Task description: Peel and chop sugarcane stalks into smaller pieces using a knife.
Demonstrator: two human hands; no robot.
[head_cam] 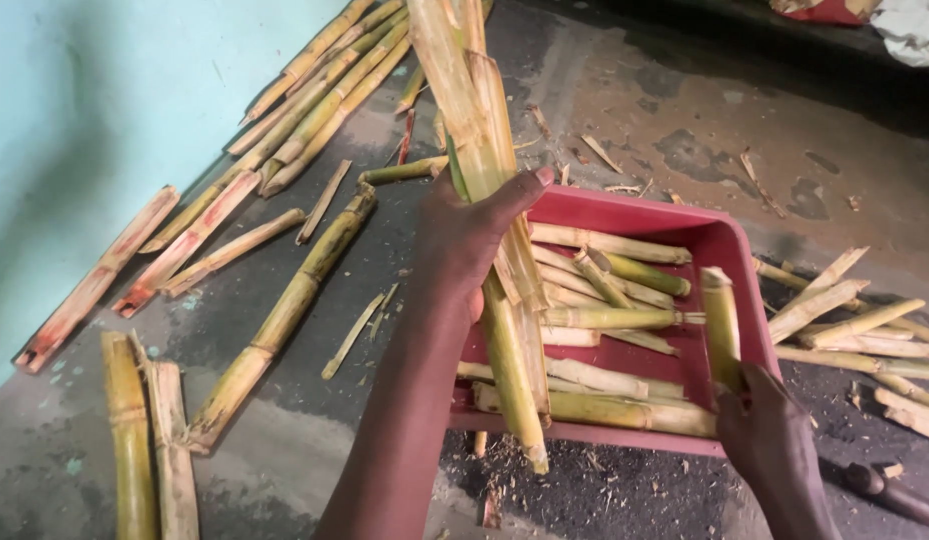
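Sugarcane stalk point(495, 200): long, gripped upright in the left hand point(465, 240), thumb wrapped over.
Short cane piece point(722, 325): pinched by the right hand point(770, 425), above the red tray point(730, 245).

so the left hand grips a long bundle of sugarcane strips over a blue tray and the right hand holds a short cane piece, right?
Not quite: the tray is red, not blue, as the head view shows. The rest holds: the left hand grips the long bundle of sugarcane strips over it, and the right hand holds a short cane piece.
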